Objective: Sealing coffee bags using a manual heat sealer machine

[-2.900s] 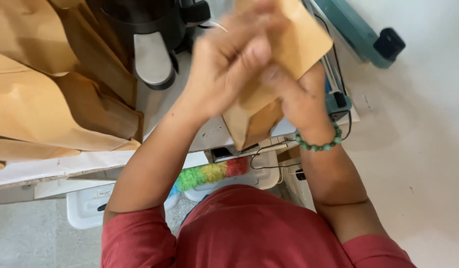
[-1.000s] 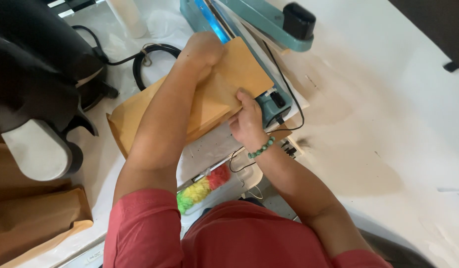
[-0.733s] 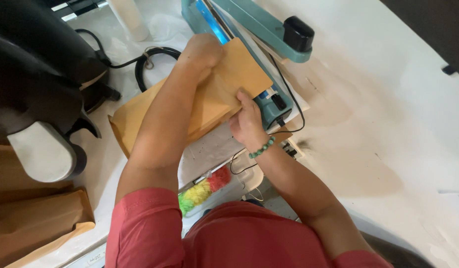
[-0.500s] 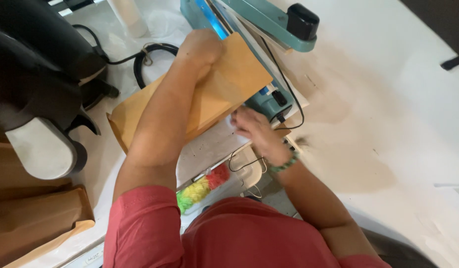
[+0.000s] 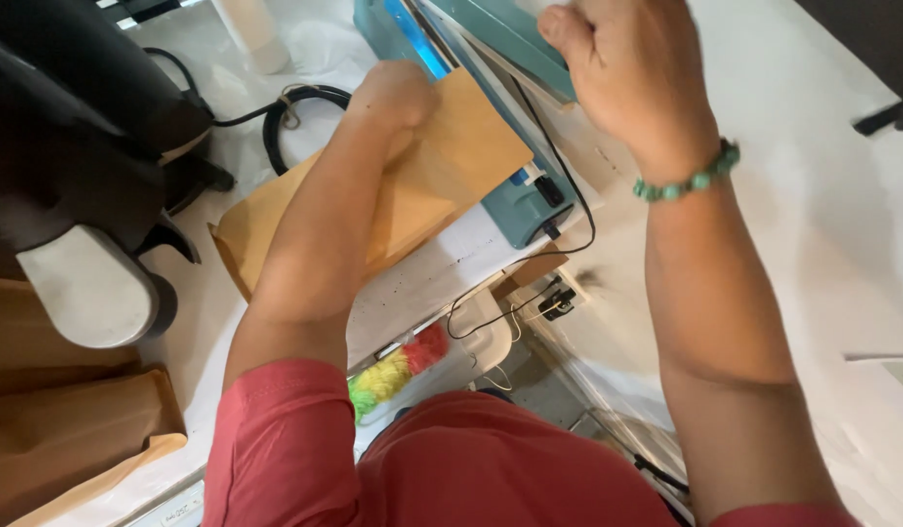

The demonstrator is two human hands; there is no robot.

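Observation:
A flat brown paper bag point(image 5: 451, 166) lies on the white table, its top edge tucked into the jaw of a teal heat sealer point(image 5: 515, 200). My left hand point(image 5: 398, 98) presses down on the bag close to the sealer, fingers curled. My right hand point(image 5: 632, 68), a green bead bracelet on its wrist, is raised above the sealer's arm point(image 5: 510, 49) in a fist; whether it touches or grips the arm is hidden.
A black machine with a grey foot point(image 5: 85, 195) stands at the left, a coiled black cable point(image 5: 295, 112) behind it. More brown paper bags point(image 5: 71, 429) lie stacked at the lower left. A red-yellow-green duster point(image 5: 398, 371) sits below the table edge.
My right hand left the bag's near corner and rose to the sealer's arm. The left hand stayed pressing on the bag. Earlier, both hands held the bag up in the air.

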